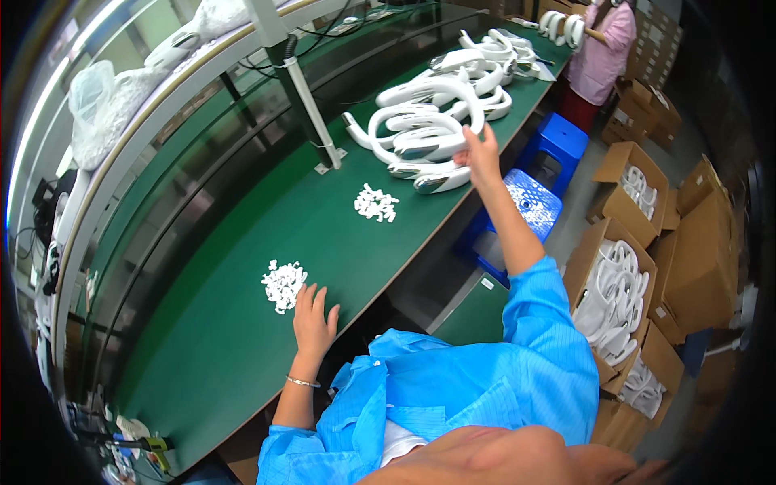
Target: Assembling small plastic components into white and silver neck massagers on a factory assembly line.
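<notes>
My right hand [482,160] reaches out to a heap of white U-shaped neckbands on the green table. Its thumb and fingers close round the end of the nearest neckband [440,145], at the heap's right side. Some of the neckbands have dark, shiny panels. My left hand [315,322] rests low over the table's near edge, fingers stretched and apart, with nothing in it. Its fingertips are beside a pile of small white plastic pieces [283,284]. A second pile of small white pieces [375,203] lies between that pile and the neckbands.
A metal post [311,113] and a shelf with bagged white goods [121,105] border the table's far side. Blue stools [529,202] stand right of the table, and open cartons [618,299] hold more neckbands. A co-worker in pink [602,52] handles neckbands at the far end.
</notes>
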`<state>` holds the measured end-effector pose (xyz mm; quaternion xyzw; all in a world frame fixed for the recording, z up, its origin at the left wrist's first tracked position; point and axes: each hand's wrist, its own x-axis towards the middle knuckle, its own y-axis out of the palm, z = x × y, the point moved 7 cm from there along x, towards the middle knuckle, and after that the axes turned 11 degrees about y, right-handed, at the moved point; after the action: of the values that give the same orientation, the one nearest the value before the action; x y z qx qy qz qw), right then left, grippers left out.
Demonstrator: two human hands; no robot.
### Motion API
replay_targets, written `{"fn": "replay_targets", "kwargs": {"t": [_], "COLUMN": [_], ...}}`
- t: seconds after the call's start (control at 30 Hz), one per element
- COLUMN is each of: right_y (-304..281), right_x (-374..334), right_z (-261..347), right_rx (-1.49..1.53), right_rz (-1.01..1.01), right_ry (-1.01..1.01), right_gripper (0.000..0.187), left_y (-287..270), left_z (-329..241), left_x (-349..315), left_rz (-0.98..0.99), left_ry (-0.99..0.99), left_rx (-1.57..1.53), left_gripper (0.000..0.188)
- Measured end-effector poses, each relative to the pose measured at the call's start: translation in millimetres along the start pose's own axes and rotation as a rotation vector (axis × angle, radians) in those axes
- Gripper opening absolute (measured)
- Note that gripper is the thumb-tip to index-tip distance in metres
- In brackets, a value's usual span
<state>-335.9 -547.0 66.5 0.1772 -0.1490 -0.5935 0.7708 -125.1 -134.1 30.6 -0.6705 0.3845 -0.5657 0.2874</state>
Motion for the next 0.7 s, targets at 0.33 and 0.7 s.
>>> {"fn": "replay_targets", "kwargs": {"t": [0.33, 0.7], "right_y": [0, 28], "right_x": [142, 9], "right_z": [-52, -31], "right_rx": [-0.494, -0.384], "right_rz": [-0.324, -0.188], "right_ry": [0.002, -0.332], "right_gripper": [0.044, 0.039], "left_y": [10, 11], "left_z": [29, 34], "left_x": [-35, -50], "left_rz": [-0.023, 0.026], "left_ry": [-0.246, -0.254], "left_rx": [0.137, 0.203], "left_gripper": [0.034, 0.033]}}
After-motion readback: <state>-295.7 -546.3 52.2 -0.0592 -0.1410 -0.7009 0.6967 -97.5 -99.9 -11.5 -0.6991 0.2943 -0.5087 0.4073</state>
